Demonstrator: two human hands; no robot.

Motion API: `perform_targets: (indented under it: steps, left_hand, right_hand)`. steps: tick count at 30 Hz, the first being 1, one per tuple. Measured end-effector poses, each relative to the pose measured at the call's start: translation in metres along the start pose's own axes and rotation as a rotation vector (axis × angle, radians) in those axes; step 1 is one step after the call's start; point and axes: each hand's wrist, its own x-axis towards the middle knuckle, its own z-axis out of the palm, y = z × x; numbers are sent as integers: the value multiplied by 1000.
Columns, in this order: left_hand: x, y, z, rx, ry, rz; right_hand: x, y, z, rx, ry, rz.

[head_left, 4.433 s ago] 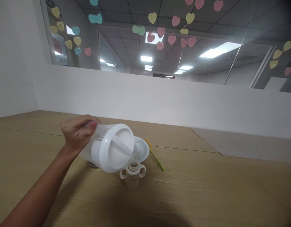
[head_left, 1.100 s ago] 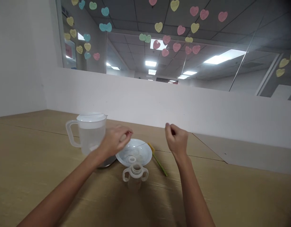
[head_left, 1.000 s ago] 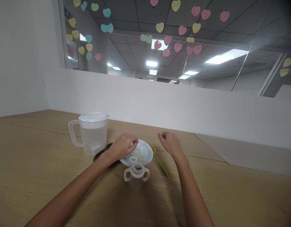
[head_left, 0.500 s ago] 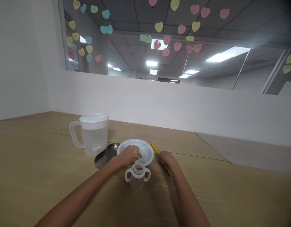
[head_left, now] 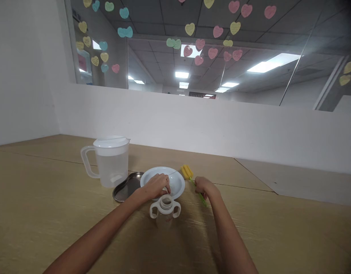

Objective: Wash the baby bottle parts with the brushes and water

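Left hand (head_left: pixel 156 187): fingers curled down into the white bowl (head_left: pixel 175 180), any held item hidden. Right hand (head_left: pixel 205 187): fingers bent over the green handle of a sponge bottle brush (head_left: pixel 198 192), grip unconfirmed. The two-handled baby bottle (head_left: pixel 165 208) stands on the tabletop (head_left: pixel 50 213) — mouth up, opening accessible.

The left grip (head_left: pixel 156 187), which held the lidded plastic pitcher (head_left: pixel 110 169) tilted in the air, is now down at the white bowl (head_left: pixel 177 179), covering the ring that lay inside. The pitcher stands upright on the bench (head_left: pixel 249 228), left of that grip, and the steel kidney tray (head_left: pixel 125 187) shows just beside the grip. The right grip (head_left: pixel 206 187) has closed onto the green handle of the bottle brush (head_left: pixel 186 171).
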Motion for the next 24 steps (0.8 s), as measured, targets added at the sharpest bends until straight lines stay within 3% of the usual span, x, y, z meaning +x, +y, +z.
perform_targets:
  steps: [5,10,16,18,21,24]
  left_hand:
    - [-7,2,-18,-17,15,-28]
    - [-15,2,-36,-82,11,-71]
    - [-21,-3,-50,-326,15,-84]
    - [-22,-5,-55,-422,69,-67]
    - [-23,-4,-65,-594,248,-111]
    - [-23,3,-75,-715,429,-241]
  right_hand:
    - [-9,3,-14,4,-90,-43]
    - [-20,9,-29,20,-53,-58]
    - [-49,0,-47,40,14,-134]
    - [-64,-9,-52,52,22,-202]
    - [-88,-26,-57,62,49,-327]
    - [-105,-43,-56,-10,197,-489]
